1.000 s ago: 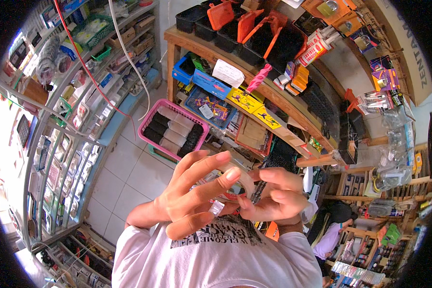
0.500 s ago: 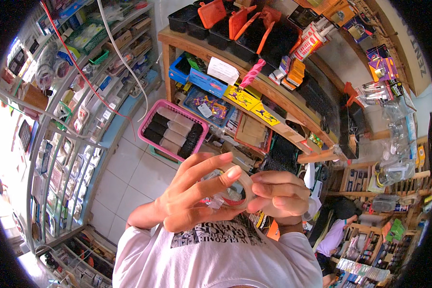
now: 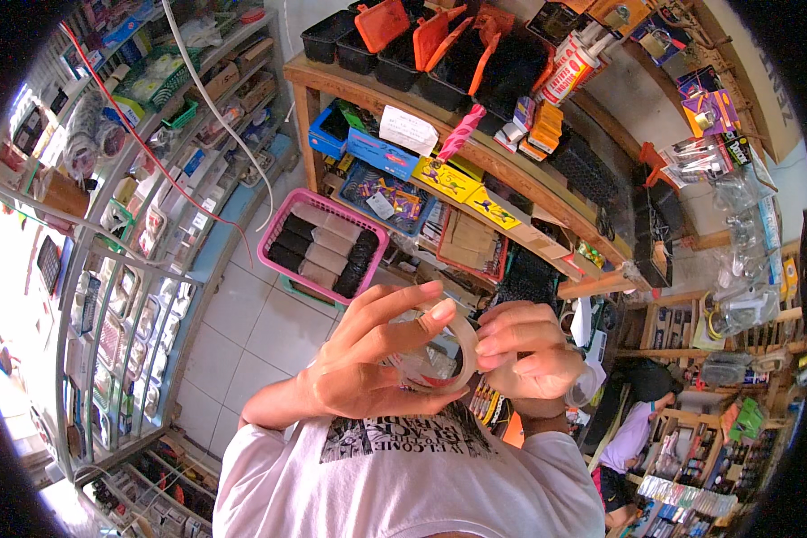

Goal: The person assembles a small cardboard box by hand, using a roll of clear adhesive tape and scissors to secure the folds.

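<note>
Midway, at lower centre of the frame, both hands grip a tape roll (image 3: 453, 354), left hand (image 3: 372, 359) curled round its rim, right hand (image 3: 524, 354) pinching its edge; no strip looks pulled free yet.

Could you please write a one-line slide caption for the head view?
Left hand and right hand hold a clear tape roll above a pink basket.

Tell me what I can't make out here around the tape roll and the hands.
Head view only:
- Tape roll: mostly covered by left hand and right hand; its loose end is hidden.
- Clear plastic inside the roll: too blurred to identify.
- Pink basket contents: too small to identify.
</note>
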The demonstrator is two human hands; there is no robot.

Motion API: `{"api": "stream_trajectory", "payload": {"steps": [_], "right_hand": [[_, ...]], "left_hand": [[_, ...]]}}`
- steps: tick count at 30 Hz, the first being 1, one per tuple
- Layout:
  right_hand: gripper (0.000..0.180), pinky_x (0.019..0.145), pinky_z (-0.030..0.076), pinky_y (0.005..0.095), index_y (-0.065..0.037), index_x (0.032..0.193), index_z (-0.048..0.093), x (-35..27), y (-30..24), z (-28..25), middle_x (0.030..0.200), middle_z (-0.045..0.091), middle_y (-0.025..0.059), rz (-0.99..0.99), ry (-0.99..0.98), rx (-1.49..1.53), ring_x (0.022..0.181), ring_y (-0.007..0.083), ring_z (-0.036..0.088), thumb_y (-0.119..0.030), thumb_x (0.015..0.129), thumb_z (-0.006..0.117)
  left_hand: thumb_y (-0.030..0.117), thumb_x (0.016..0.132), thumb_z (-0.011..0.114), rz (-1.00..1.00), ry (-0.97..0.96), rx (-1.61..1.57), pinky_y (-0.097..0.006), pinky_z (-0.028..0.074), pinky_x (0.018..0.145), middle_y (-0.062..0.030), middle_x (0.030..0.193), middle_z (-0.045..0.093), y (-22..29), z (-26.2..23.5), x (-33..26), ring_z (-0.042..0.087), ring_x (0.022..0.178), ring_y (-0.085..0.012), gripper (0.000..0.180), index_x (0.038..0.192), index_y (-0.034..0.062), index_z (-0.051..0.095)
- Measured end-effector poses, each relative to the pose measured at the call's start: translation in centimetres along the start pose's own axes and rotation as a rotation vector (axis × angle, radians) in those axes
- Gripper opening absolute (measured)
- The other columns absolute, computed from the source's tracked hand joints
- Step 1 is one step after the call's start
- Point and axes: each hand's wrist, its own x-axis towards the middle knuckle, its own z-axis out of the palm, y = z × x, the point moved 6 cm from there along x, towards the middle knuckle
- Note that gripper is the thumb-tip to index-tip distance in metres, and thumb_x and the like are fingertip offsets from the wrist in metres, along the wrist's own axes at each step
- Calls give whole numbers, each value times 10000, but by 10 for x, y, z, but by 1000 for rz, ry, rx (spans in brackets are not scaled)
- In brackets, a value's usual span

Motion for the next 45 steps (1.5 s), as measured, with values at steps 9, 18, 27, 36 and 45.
{"api": "stream_trajectory", "payload": {"steps": [9, 18, 27, 36, 45], "right_hand": [[318, 785, 589, 457, -104, 866, 542, 1, 6, 4, 992, 633, 97, 49, 13, -115, 883, 266, 618, 79, 735, 765], [377, 746, 570, 403, -115, 1055, 600, 3, -7, 0, 1000, 617, 108, 37, -78, -214, 872, 269, 626, 10, 762, 802], [821, 754, 525, 368, -148, 1436, 401, 3, -3, -9, 1182, 609, 188, 74, -9, -217, 955, 289, 633, -335, 775, 851], [747, 888, 554, 390, 38, 1409, 493, 1, 13, -8, 1095, 739, 194, 95, -45, -85, 1083, 291, 672, -98, 763, 843], [436, 731, 579, 379, 8, 1168, 594, -4, 15, -1, 911, 761, 164, 31, 189, -10, 929, 292, 707, 92, 781, 775]], "left_hand": [[178, 620, 974, -124, 24, -9, -502, 504, 825, -264, 1265, 640, -5, 5, 0, 622, 1167, -473, 730, 1004, 94, 358], [143, 625, 975, -178, 83, -39, -535, 507, 947, -343, 1219, 620, -12, 8, -4, 588, 1196, -489, 856, 1115, 105, 273], [158, 628, 976, -172, 60, -76, -544, 501, 946, -343, 1212, 620, -8, 10, 1, 585, 1198, -501, 873, 1132, 112, 265], [152, 641, 968, -167, 4, -37, -536, 524, 918, -336, 1227, 615, -6, 12, 0, 588, 1195, -503, 869, 1138, 116, 256], [136, 640, 965, -242, -1, -34, -529, 520, 933, -332, 1192, 623, -15, 14, -8, 570, 1224, -490, 864, 1133, 118, 255]]}}
